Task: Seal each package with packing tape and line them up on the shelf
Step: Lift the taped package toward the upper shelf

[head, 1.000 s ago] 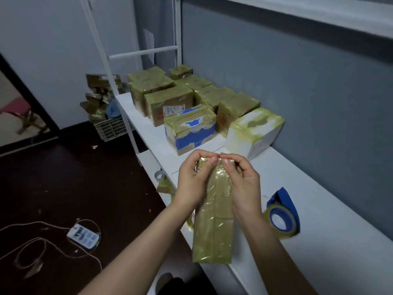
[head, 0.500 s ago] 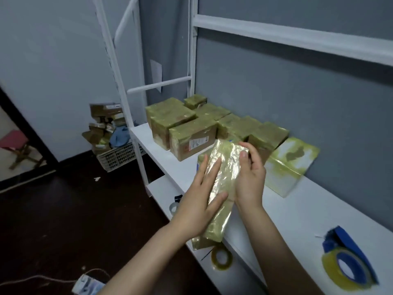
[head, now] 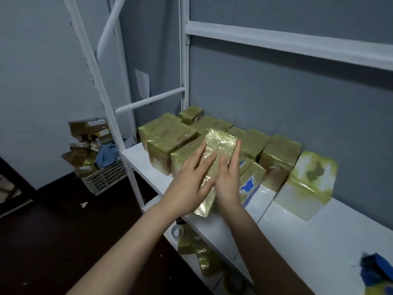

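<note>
Yellow-taped package (head: 223, 141) pressed between flat left hand (head: 189, 179) and right hand (head: 227, 184), fingers (head: 201, 150) straight; long axis pointing away from both toward sealed boxes (head: 280, 154) just beyond on shelf (head: 308, 241).

Taped boxes (head: 280, 158) crowd the shelf (head: 297, 237) rear; front strip lies open.
</note>
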